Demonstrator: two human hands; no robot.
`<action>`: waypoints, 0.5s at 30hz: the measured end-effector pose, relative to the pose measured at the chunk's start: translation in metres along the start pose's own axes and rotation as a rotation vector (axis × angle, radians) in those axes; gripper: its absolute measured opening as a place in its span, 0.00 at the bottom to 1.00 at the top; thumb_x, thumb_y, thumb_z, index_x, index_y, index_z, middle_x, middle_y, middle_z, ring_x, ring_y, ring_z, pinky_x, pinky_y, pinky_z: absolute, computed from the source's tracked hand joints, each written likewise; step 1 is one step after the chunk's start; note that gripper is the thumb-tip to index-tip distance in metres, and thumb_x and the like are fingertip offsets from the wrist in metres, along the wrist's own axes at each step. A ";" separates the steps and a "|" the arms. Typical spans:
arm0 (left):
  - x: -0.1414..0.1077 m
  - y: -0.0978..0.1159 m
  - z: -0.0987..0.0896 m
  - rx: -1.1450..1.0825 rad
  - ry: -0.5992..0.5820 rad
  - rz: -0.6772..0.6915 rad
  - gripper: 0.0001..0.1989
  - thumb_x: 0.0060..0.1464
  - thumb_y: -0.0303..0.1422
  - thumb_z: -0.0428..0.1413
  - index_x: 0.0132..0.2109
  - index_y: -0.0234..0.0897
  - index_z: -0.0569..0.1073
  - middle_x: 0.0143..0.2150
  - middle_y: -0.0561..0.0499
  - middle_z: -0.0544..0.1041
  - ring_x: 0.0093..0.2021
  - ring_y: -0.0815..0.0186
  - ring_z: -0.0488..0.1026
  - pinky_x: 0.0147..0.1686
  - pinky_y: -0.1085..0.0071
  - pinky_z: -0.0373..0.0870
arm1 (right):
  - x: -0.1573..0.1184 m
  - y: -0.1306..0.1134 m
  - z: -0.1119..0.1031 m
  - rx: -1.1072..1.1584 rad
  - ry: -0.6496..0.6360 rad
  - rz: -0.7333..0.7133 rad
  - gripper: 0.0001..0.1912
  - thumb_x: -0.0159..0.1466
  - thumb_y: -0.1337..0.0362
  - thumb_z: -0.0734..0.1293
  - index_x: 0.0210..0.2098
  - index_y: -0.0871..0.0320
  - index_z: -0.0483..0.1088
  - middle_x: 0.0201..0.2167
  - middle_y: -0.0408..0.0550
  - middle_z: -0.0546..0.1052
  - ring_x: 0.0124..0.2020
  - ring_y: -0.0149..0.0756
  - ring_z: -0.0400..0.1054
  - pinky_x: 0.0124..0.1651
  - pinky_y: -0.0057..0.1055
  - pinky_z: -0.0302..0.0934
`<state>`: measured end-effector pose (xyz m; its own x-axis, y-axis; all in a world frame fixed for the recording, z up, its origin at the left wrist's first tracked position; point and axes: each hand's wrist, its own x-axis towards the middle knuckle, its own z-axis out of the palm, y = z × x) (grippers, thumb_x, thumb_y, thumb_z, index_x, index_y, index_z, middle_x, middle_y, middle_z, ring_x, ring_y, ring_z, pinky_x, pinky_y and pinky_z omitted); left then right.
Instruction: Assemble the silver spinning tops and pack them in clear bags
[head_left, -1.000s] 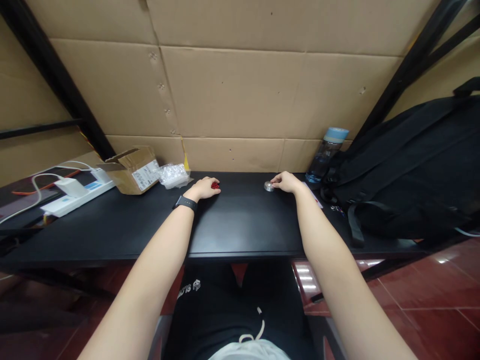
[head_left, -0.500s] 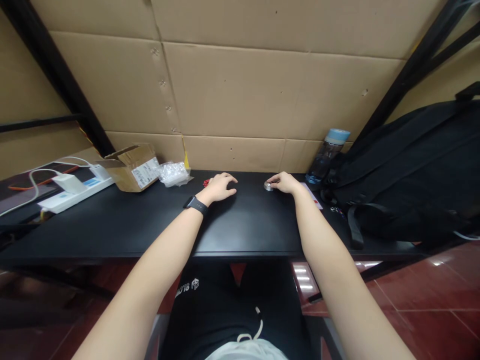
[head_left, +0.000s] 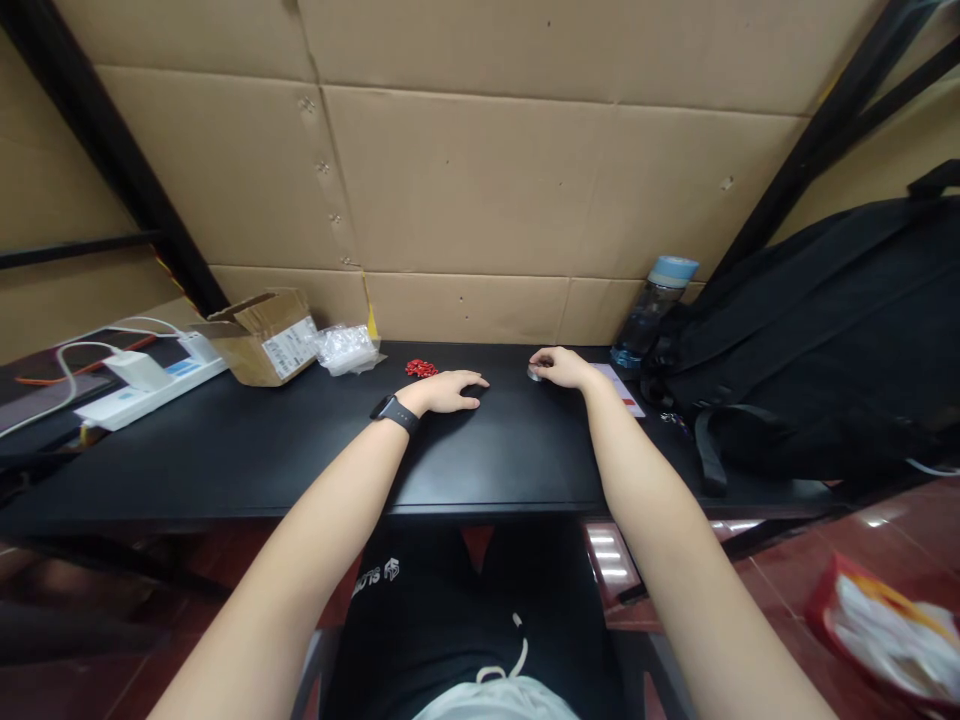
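My right hand [head_left: 561, 368] has its fingers closed on a small round silver metal piece [head_left: 534, 374] on the black table. The fingers hide most of it, so its exact kind does not show. To the left, my left hand [head_left: 451, 391] lies low over the table, its fingers stretched out and thumb apart, with nothing in it. Just behind that hand is a small pile of red pieces [head_left: 421, 368], too small to name. A black watch [head_left: 393, 411] sits on my left wrist.
An open cardboard box [head_left: 274, 340], clear plastic wrap [head_left: 346, 348] and a white power strip [head_left: 150, 390] stand on the left. On the right are a pale card [head_left: 619, 388], a blue-capped bottle [head_left: 654, 310] and a black backpack [head_left: 817, 340]. A cardboard wall [head_left: 465, 190] rises behind.
My left hand has moved a little right and nearer, uncovering the red pile. My right hand stays at the silver piece. A blurred red and white thing has appeared at the lower right.
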<state>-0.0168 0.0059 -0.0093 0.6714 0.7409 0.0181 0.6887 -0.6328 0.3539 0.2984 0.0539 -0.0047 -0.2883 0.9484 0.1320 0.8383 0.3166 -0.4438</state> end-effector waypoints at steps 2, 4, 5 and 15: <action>0.001 -0.001 0.000 -0.003 0.000 0.005 0.27 0.62 0.41 0.57 0.67 0.47 0.71 0.74 0.50 0.64 0.72 0.56 0.62 0.71 0.62 0.57 | 0.000 -0.002 0.001 -0.007 -0.012 0.003 0.13 0.64 0.64 0.70 0.48 0.56 0.79 0.46 0.49 0.84 0.45 0.38 0.78 0.52 0.31 0.69; 0.001 -0.001 0.001 0.010 -0.006 0.004 0.27 0.62 0.41 0.56 0.67 0.47 0.70 0.74 0.50 0.64 0.73 0.57 0.62 0.71 0.63 0.56 | 0.000 -0.003 0.001 -0.013 -0.019 0.005 0.14 0.63 0.64 0.70 0.49 0.57 0.79 0.47 0.49 0.84 0.45 0.38 0.78 0.52 0.31 0.69; 0.001 0.000 0.001 0.020 -0.011 0.000 0.28 0.63 0.41 0.56 0.68 0.47 0.70 0.74 0.50 0.63 0.73 0.57 0.62 0.71 0.63 0.56 | -0.001 -0.003 0.001 -0.016 -0.025 0.006 0.15 0.63 0.64 0.70 0.49 0.57 0.79 0.47 0.50 0.84 0.45 0.38 0.78 0.52 0.31 0.69; -0.001 0.002 0.000 0.006 0.018 0.016 0.26 0.62 0.40 0.57 0.66 0.46 0.72 0.72 0.50 0.67 0.71 0.56 0.64 0.70 0.63 0.58 | -0.002 -0.011 0.003 -0.091 0.086 -0.032 0.29 0.61 0.57 0.75 0.60 0.56 0.73 0.62 0.58 0.75 0.62 0.48 0.70 0.67 0.42 0.61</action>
<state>-0.0161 0.0042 -0.0087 0.6777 0.7342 0.0406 0.6793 -0.6462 0.3477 0.2884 0.0480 -0.0028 -0.2784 0.9345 0.2219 0.8690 0.3435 -0.3561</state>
